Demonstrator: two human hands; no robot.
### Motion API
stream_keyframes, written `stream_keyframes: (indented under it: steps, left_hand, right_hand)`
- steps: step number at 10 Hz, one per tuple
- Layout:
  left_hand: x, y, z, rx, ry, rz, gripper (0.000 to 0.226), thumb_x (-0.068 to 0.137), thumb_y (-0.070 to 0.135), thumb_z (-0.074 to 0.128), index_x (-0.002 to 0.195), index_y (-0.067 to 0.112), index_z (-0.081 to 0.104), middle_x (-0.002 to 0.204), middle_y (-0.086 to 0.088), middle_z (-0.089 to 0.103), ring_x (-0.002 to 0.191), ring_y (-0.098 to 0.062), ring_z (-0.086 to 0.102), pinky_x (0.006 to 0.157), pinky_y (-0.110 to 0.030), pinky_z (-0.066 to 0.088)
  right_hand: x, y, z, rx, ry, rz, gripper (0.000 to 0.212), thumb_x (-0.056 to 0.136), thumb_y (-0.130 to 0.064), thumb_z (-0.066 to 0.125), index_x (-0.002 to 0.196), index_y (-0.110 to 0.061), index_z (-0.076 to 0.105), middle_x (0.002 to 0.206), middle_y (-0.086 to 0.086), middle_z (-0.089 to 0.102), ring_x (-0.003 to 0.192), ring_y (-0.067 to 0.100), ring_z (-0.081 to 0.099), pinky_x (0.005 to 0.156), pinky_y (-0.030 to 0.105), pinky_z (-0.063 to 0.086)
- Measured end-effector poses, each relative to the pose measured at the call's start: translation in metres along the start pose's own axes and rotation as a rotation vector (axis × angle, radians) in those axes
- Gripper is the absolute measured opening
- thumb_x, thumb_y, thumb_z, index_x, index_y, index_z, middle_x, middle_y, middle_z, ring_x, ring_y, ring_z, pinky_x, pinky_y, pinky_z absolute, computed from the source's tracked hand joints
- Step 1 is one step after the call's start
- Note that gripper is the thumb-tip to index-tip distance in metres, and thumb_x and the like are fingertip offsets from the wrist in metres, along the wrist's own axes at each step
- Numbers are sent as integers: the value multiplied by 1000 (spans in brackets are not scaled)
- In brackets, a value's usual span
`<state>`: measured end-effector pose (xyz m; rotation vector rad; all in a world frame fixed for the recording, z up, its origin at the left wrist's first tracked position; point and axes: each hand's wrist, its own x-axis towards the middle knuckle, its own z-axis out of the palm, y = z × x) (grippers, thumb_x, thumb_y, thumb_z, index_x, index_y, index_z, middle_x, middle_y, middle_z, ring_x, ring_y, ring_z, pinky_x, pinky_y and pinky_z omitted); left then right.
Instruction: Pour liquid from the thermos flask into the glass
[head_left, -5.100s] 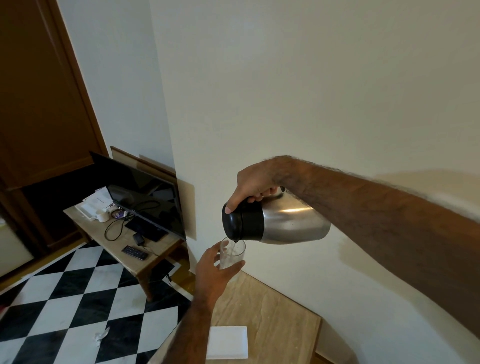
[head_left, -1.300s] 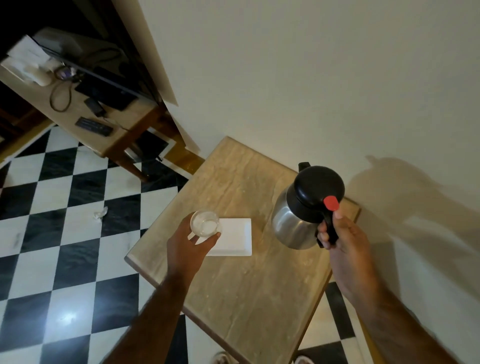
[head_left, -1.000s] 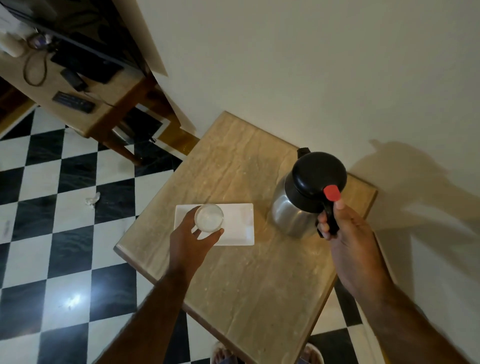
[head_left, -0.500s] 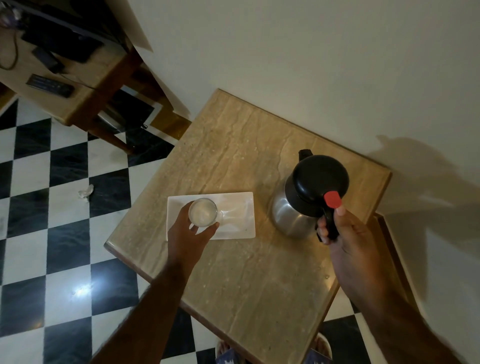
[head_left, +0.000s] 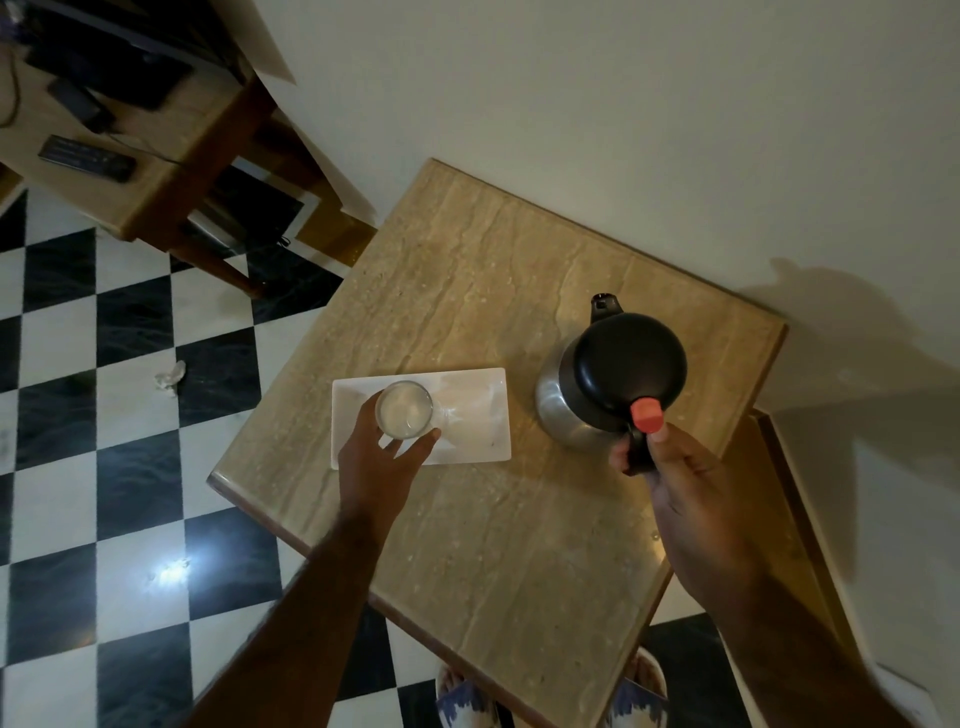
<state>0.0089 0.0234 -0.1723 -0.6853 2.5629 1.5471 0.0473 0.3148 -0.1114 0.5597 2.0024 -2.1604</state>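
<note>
On the marble tabletop (head_left: 498, 545) against the wall, the left hand (head_left: 382, 462) grips the filled glass (head_left: 404, 409) on the white tray (head_left: 470, 415) near the left edge; a careless release could tip it. Toward the right edge, the right hand (head_left: 680, 467) clenches the upright thermos flask (head_left: 618, 379) by its handle, so snagging it could topple it.

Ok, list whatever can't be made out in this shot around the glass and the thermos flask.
- Head view: the glass base is hidden by the left hand, so contact with the white tray can't be confirmed.
- How full the glass is: seen only from above.
- The thermos flask handle is mostly covered by the right hand.
- The flask's underside is hidden by its own body, so contact with the table is unclear.
- The remote: its buttons are too small.
</note>
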Motion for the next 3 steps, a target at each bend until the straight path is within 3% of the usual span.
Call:
stream_keyframes:
  steps: [1, 2, 3]
  left_hand:
    - [-5, 6, -6, 98, -39, 34, 81, 75, 34, 93, 144, 25, 52, 135, 14, 57, 123, -8, 56, 106, -36, 53]
    - [-10, 18, -11, 157, -50, 89, 89, 74, 56, 86, 146, 39, 37, 141, 20, 49, 127, -4, 53, 109, -37, 48]
    - [-13, 41, -19, 332, -18, 214, 106, 82, 83, 54, 165, 34, 11, 174, 4, 20, 160, -24, 25, 127, -53, 27]
  right_hand:
    - [-3, -14, -5, -37, 98, -1, 25, 102, -38, 58, 95, -18, 69, 97, 10, 72, 105, 40, 67, 104, 66, 47]
    - [-2, -31, -8, -74, 207, -64, 17, 94, -38, 59, 104, -25, 65, 111, 8, 68, 115, 41, 63, 106, 66, 47]
    - [9, -64, -7, -422, 130, -291, 61, 99, -52, 53, 146, -13, 52, 153, 7, 53, 143, 18, 51, 117, 41, 43]
